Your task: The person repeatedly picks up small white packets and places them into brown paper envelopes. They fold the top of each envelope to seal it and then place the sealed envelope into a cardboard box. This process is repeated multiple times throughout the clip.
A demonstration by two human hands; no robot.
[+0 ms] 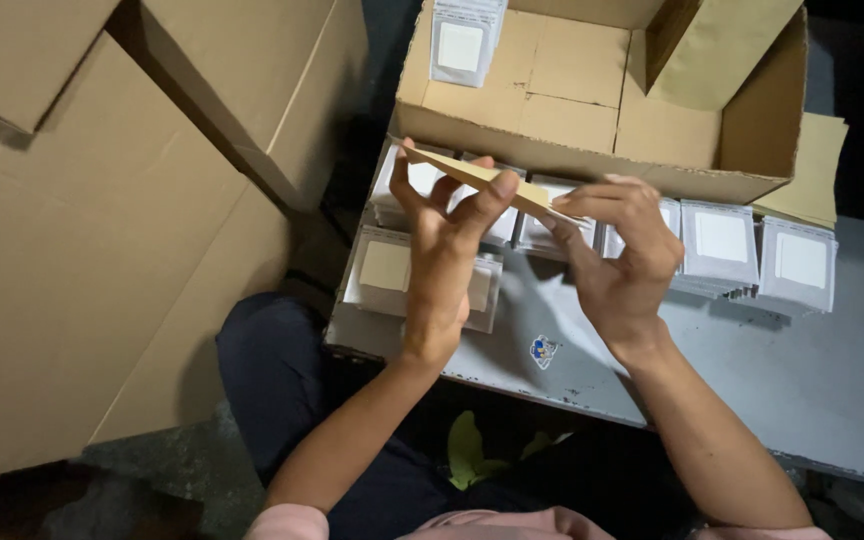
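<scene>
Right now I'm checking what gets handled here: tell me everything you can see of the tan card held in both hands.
The tan card is a thin, flat, plain piece, cardboard by its look. It is seen nearly edge-on, slanting down from upper left to lower right. The left hand pinches its upper end, the right hand its lower end. It is held in the air above rows of white pouches on the grey table.

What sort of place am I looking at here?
Probably a packing or warehouse work area: large cardboard cartons stand at the left, an open carton sits on a grey table, and rows of small clear pouches lie in stacks.
</scene>
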